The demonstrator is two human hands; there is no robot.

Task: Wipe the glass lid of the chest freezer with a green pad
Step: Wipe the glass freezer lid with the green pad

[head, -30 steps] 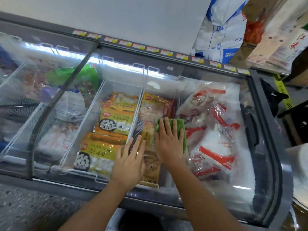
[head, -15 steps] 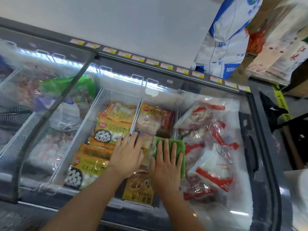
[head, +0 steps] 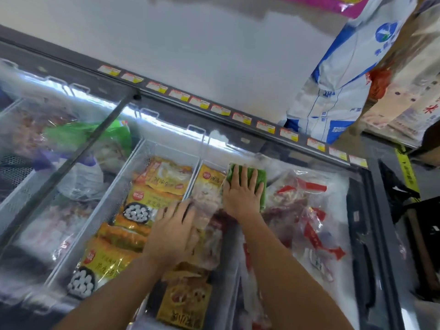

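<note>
The chest freezer's curved glass lid (head: 333, 234) spans the view, with frozen food packs showing beneath it. My right hand (head: 242, 194) lies flat, fingers spread, pressing a green pad (head: 258, 179) against the glass toward the far side of the lid. Only the pad's top and right edges show around the hand. My left hand (head: 173, 234) rests palm down on the glass, nearer to me and to the left of the pad, holding nothing.
A dark frame bar (head: 78, 153) divides the lid from the left pane. Price labels (head: 221, 109) line the freezer's back rail. White and blue sacks (head: 345, 86) stand at the back right. A dark handle (head: 366, 270) runs along the lid's right edge.
My right hand has pushed the green pad away from me, up the glass toward the back rail. My left hand stays flat on the glass, now clearly behind the right one.
</note>
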